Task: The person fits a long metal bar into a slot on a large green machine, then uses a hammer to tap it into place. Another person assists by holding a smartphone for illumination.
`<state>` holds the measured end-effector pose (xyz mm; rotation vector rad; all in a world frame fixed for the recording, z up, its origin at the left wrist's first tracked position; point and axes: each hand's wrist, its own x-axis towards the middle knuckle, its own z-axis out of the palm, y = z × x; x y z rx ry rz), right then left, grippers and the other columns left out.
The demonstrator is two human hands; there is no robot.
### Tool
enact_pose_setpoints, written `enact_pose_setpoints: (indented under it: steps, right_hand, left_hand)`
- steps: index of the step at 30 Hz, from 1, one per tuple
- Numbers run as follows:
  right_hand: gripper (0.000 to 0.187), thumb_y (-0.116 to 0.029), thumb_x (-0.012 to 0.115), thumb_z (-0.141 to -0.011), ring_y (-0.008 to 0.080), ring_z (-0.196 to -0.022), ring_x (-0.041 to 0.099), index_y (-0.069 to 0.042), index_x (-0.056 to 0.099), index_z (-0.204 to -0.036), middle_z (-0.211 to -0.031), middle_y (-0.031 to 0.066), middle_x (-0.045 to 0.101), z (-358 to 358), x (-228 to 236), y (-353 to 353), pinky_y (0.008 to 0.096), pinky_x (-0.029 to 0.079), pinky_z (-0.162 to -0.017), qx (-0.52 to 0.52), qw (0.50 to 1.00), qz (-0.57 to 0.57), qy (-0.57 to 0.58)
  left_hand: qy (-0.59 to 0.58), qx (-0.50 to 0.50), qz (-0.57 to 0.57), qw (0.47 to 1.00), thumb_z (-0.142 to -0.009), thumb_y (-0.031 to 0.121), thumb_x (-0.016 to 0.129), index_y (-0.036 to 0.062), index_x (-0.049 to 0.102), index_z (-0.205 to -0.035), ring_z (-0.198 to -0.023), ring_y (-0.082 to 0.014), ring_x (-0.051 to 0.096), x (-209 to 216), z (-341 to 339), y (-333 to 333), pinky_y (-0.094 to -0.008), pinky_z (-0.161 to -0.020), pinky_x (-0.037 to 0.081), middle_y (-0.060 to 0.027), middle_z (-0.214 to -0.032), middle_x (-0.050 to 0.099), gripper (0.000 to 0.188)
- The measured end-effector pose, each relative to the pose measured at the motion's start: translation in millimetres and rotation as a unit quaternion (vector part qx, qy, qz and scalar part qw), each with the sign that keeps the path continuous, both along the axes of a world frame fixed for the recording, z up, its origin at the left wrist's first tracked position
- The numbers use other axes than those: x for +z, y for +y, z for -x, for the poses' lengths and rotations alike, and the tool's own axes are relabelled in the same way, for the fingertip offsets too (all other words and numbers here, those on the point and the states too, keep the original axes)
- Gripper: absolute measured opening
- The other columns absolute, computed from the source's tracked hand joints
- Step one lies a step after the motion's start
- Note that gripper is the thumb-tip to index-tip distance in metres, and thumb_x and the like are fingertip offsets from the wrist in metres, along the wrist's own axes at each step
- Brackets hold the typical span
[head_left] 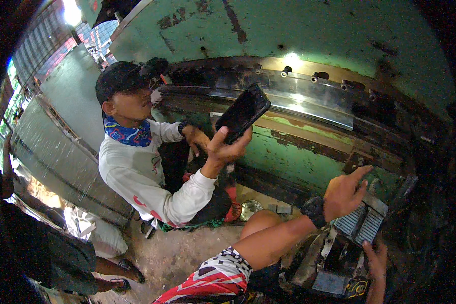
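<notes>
My left hand (345, 191), with a black band on its wrist, reaches up to the right with the index finger stretched out and nothing in it, just above a grey ribbed metal block (364, 224). My right hand (376, 259) comes up from the lower edge. Its fingertips rest at the lower edge of that block, and the grip is hidden. The block sits on a dark, greasy engine part (327, 263) below a big green machine body (309, 152). A crouching person in a white long-sleeved shirt (137, 172) holds up a black phone (243, 114) toward the machine.
A shiny steel strip (299, 104) with bolt holes runs across the green machine, with a bright light spot above it. A small round metal tin (250, 207) lies on the dirt floor. Another person's legs and sandals (121, 276) are at the lower left. A corrugated fence (61, 152) runs behind.
</notes>
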<state>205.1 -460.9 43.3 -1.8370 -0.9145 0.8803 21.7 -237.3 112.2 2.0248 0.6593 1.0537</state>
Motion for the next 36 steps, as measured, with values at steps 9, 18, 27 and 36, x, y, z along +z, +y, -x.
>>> enact_pose_setpoints:
  steps: [9,18,27,36]
  right_hand:
    - [0.054,-0.023,0.075,-0.09,0.0244,-0.117,0.057,0.006,0.057,-0.132,-0.131,0.0137,0.061,5,-2,2,0.038,0.042,-0.105,-0.019,0.999,-0.019,0.038]
    - [0.054,-0.031,0.076,-0.09,0.0225,-0.108,0.061,0.005,0.061,-0.126,-0.119,0.0138,0.067,-4,-18,-4,0.037,0.046,-0.099,-0.042,0.991,0.089,-0.091]
    - [0.042,-0.031,0.077,-0.09,0.0164,-0.098,0.062,0.004,0.068,-0.113,-0.107,0.0082,0.071,-9,-35,-4,0.034,0.049,-0.09,-0.031,0.993,0.069,-0.09]
    - [0.05,-0.031,0.075,-0.091,0.0173,-0.107,0.06,0.006,0.063,-0.123,-0.117,0.0098,0.068,-10,-38,-7,0.0335,0.046,-0.099,-0.03,0.997,0.056,-0.052]
  left_hand:
    - [0.035,0.015,0.033,0.999,-0.094,0.028,0.062,0.0182,0.054,-0.138,-0.071,-0.0439,0.067,0,1,2,-0.0539,-0.063,0.053,-0.0224,-0.079,0.068,0.046]
    - [0.005,0.023,-0.025,0.999,-0.093,0.018,0.063,0.0134,0.059,-0.132,-0.057,-0.0358,0.061,6,11,2,-0.0461,-0.054,0.047,-0.0164,-0.063,0.06,0.039]
    - [0.047,0.016,0.03,0.998,-0.094,0.017,0.063,0.0119,0.06,-0.132,-0.058,-0.0362,0.061,17,2,-1,-0.0423,-0.054,0.046,-0.018,-0.066,0.06,0.039]
    - [0.051,0.019,0.023,0.998,-0.094,0.019,0.062,0.0132,0.06,-0.133,-0.057,-0.0348,0.061,14,1,-4,-0.0417,-0.055,0.047,-0.0161,-0.064,0.058,0.039]
